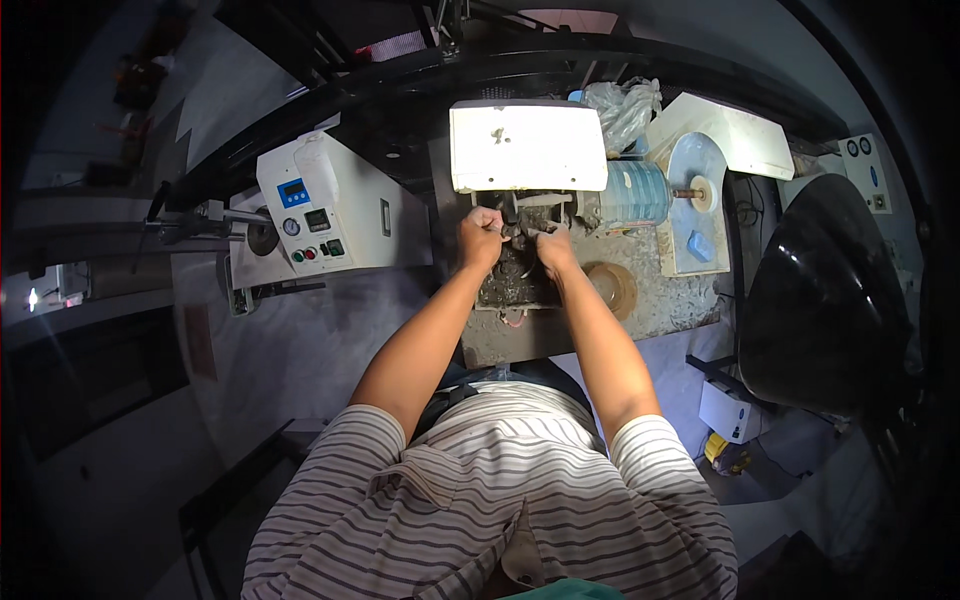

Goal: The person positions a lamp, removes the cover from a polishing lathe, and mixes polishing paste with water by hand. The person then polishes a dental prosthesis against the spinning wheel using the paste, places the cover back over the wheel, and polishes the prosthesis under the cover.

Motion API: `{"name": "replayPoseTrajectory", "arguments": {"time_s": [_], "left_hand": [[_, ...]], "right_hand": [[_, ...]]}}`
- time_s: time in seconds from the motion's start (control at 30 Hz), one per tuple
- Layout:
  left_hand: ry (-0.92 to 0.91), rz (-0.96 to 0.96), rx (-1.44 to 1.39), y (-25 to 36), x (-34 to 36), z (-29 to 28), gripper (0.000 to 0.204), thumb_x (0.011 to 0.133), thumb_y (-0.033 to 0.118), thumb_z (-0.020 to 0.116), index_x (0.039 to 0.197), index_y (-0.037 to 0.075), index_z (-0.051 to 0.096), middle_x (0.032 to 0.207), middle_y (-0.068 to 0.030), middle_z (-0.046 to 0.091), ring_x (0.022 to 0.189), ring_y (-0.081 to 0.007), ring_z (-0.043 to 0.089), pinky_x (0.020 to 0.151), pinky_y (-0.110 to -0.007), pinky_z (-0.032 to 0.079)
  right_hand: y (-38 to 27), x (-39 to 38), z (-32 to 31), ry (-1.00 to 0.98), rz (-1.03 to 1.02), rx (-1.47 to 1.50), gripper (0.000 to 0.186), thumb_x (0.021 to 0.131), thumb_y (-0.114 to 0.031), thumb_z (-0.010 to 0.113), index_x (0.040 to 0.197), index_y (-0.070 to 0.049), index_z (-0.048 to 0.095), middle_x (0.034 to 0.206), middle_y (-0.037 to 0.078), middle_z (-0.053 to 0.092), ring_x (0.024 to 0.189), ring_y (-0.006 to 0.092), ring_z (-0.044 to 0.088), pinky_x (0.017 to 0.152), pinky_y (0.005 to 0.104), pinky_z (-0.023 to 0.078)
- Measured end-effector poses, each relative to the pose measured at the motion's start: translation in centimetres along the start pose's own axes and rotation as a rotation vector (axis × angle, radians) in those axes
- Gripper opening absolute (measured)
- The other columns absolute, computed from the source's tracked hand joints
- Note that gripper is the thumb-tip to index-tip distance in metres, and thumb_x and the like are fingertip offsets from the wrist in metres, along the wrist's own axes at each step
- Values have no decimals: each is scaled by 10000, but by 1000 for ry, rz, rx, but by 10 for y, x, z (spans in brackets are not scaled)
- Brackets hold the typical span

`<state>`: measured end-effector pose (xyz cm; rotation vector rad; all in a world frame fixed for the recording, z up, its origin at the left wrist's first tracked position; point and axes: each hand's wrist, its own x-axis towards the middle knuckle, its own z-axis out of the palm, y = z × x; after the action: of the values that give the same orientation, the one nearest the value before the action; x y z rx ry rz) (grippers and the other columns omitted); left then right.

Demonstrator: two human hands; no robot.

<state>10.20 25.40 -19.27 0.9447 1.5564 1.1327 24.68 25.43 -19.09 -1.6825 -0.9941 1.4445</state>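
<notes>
Both my arms reach forward to a grimy dark machine bed (512, 285) below a white metal housing (530, 150). My left hand (480, 238) is closed at the left side of the bed, its fingertips pressed together by a dark metal part. A little to the right, my right hand (553, 248) is also closed, thumb and fingers bent in at the same dark fittings. Whatever either hand grips is too small and dark to make out. A pale bar (543, 200) lies across just beyond my fingertips, under the housing.
Right of the bed are a cut blue-tinted plastic bottle (637, 193), a round brownish dish (610, 288) and a white machine with a small wheel (703, 194). Crumpled clear plastic (622, 110) lies behind. A white control box (320, 205) stands left, a black chair (820, 295) right.
</notes>
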Motion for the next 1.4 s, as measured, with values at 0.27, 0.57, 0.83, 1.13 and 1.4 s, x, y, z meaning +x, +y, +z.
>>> {"name": "replayPoseTrajectory", "arguments": {"time_s": [0.27, 0.57, 0.83, 1.13, 1.4], "left_hand": [[88, -283, 2, 32, 16, 7, 77, 859, 9, 571, 908, -49, 585, 781, -91, 619, 596, -149, 601, 540, -271, 564], [170, -478, -299, 29, 19, 7, 112, 838, -75, 466, 928, -74, 533, 794, -156, 598, 592, -214, 623, 538, -329, 601], [68, -357, -138, 14, 17, -3, 50, 863, -63, 502, 902, -72, 532, 788, -140, 603, 644, -211, 654, 571, -307, 594], [-126, 104, -71, -33, -4, -30, 73, 880, -62, 514, 919, -10, 547, 831, -87, 627, 779, -181, 655, 642, -290, 560], [-166, 11, 101, -23, -11, -20, 114, 866, -83, 495, 922, -3, 554, 849, -93, 632, 767, -140, 642, 595, -272, 546]], "right_hand": [[3, 23, 13, 126, 240, 406, 219, 736, -39, 522, 909, 88, 566, 841, 160, 590, 699, 258, 561, 660, 363, 466], [5, 28, 9, 8, 291, 579, 207, 765, -27, 565, 934, 92, 549, 845, 182, 599, 702, 266, 602, 589, 382, 498], [12, 13, 13, -34, -68, -142, 321, 797, -129, 597, 1022, 94, 545, 951, 234, 612, 815, 352, 615, 748, 406, 500], [15, -80, 6, -605, -190, -958, 419, 799, -293, 574, 1059, 32, 617, 1049, 252, 612, 1019, 401, 575, 935, 410, 439], [-14, -47, -19, -270, -293, -314, 459, 782, -236, 585, 1131, 64, 563, 1110, 266, 590, 1072, 354, 565, 929, 365, 425]]}}
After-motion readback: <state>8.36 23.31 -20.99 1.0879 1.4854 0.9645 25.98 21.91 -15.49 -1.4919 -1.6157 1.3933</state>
